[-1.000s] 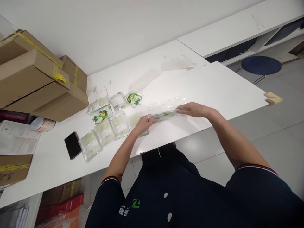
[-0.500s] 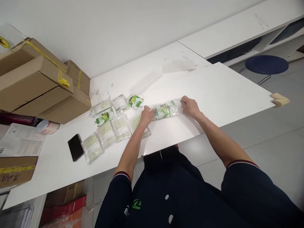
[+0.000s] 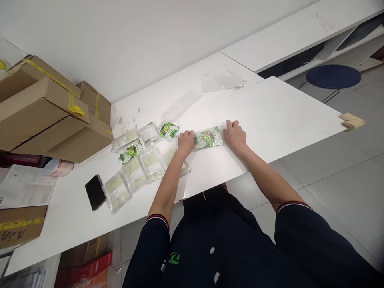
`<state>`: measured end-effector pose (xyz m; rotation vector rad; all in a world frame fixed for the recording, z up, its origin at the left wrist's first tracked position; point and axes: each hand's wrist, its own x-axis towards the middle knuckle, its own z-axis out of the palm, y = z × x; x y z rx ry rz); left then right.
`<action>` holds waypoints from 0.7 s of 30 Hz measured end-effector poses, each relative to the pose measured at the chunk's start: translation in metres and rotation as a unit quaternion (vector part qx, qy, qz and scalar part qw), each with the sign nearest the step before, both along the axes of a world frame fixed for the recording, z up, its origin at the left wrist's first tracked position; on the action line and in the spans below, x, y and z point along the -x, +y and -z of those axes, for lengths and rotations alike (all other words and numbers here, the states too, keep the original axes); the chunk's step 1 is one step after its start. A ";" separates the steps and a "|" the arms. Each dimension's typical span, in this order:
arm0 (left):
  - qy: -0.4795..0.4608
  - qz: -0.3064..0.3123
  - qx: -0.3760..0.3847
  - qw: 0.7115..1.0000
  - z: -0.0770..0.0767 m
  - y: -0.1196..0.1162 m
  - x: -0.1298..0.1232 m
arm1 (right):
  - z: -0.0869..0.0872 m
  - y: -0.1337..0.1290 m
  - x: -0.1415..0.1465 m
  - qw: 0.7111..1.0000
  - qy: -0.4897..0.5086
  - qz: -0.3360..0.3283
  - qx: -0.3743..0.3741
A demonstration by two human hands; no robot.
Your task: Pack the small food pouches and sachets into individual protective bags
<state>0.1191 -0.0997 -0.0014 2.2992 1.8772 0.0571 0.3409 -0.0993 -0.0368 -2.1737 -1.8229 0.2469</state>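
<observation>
A pouch in a clear plastic sleeve (image 3: 208, 137), printed with green kiwi pictures, lies on the white table between my hands. My left hand (image 3: 186, 143) is closed on its left end. My right hand (image 3: 235, 136) is closed at the right end, its fingers curled over the plastic. Just left of my left hand lies a loose spouted pouch (image 3: 169, 131) with the same kiwi print. Another kiwi pouch (image 3: 131, 152) rests further left. Several wrapped pale-green packs (image 3: 134, 174) form a row along the near side, one partly behind my left forearm.
Two clear plastic sleeves (image 3: 181, 106) lie toward the back of the white table (image 3: 279, 116). A black phone (image 3: 95, 192) is left of the packs. Cardboard boxes (image 3: 63, 116) are stacked at the left. A blue stool (image 3: 333, 76) stands at the right beyond a wooden corner piece (image 3: 353, 122).
My right hand has moved inward to the left, and the right end of the plastic sleeve is now drawn in around the pouch. My left hand stays at the left end.
</observation>
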 end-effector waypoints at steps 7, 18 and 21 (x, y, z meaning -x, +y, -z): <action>0.021 0.001 0.106 0.994 -0.009 -0.062 -0.022 | -0.023 -0.002 -0.017 0.998 -0.003 -0.020 -0.061; -0.123 -0.132 0.103 0.978 -0.009 -0.039 -0.041 | -0.008 -0.070 0.026 0.997 0.020 -0.065 0.034; -0.154 -0.131 0.102 0.974 -0.002 -0.018 -0.048 | -0.004 -0.070 0.022 0.997 0.044 -0.062 0.012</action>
